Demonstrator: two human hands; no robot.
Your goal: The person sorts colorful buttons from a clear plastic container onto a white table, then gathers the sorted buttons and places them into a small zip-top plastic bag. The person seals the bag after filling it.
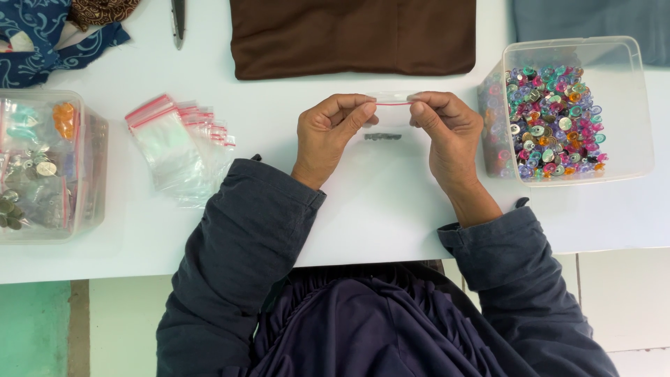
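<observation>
While both hands pinch the small clear bag (391, 119) by its top edge, left hand (326, 136), right hand (450, 136), contents perhaps dark snaps, bare table (377, 202) beneath.

White tabletop (391, 209) fills most of the view, lit evenly and bright, soft shadows only. Its near edge runs across the lower part of the frame. Below it, pale tiled floor (621, 300) with thin grout lines at the right; at the lower left a green floor patch (31, 328) beside a tan strip (78, 328).
</observation>
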